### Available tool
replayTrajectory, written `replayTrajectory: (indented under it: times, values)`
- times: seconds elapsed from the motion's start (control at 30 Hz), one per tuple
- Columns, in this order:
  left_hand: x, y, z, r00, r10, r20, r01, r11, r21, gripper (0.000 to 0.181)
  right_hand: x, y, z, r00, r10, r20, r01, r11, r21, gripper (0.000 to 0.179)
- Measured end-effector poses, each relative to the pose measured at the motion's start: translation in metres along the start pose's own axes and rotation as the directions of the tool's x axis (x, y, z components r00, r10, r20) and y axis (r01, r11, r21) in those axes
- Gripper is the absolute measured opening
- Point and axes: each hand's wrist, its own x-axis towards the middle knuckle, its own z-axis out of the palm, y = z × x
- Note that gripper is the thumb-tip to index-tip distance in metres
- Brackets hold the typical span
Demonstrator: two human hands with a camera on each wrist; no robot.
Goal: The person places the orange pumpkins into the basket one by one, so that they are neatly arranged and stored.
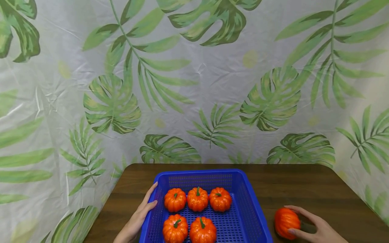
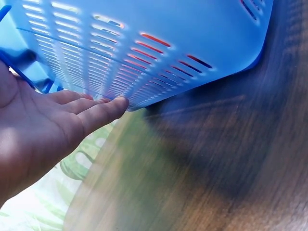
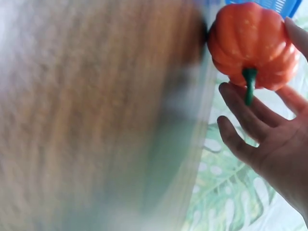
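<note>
A blue plastic basket [image 1: 255,202] with slotted walls holds several orange pumpkins with green stems, three in the back row and two in front; one of them is the back middle pumpkin [image 1: 198,199]. My left hand [image 1: 138,216] rests against the basket's left side, thumb at the rim; in the left wrist view its straight fingers [image 2: 103,114] lie along the outer wall. To the right of the basket, my right hand [image 1: 316,226] grips another pumpkin [image 1: 286,222] between thumb and fingers. This pumpkin is tilted, its stem [image 3: 249,84] toward my palm. Whether it touches the table is unclear.
Basket and hands are over a dark brown wooden table [image 1: 297,182] with rounded far corners. Behind it hangs a pale curtain [image 1: 212,91] printed with green leaves. Bare basket floor [image 1: 226,222] shows at the front right inside.
</note>
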Motion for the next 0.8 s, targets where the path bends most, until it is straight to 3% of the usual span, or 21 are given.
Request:
replayTrajectory:
  times: [0.23, 0.33, 0.53, 0.7, 0.8]
  values:
    - [0.0002, -0.0003, -0.0009, 1.0, 0.006, 0.006, -0.006, 1.0, -0.002, 0.062, 0.0026, -0.0033, 0.0051, 0.993, -0.067, 0.102, 0.044, 0.976, 0.212, 0.064]
    - [0.0001, -0.0006, -0.001, 1.0, 0.006, 0.008, -0.006, 1.0, 0.0, 0.062, 0.0023, -0.0033, 0.0045, 0.995, -0.076, 0.07, 0.065, 0.986, 0.154, 0.065]
    - [0.0002, -0.0007, -0.0006, 1.0, 0.009, 0.004, -0.009, 1.0, 0.006, 0.062, 0.0008, -0.004, -0.0009, 0.997, -0.066, -0.047, 0.062, 0.995, -0.077, 0.066]
    - [0.0002, -0.0003, -0.0007, 1.0, 0.005, 0.001, -0.005, 1.0, 0.005, 0.062, 0.0019, -0.0041, -0.0005, 0.99, -0.121, -0.066, 0.112, 0.986, -0.121, 0.067]
    - [0.0004, -0.0005, -0.0009, 1.0, 0.005, 0.003, -0.005, 1.0, 0.004, 0.062, 0.0037, -0.0025, 0.0033, 0.992, -0.1, -0.076, 0.092, 0.99, -0.107, 0.068]
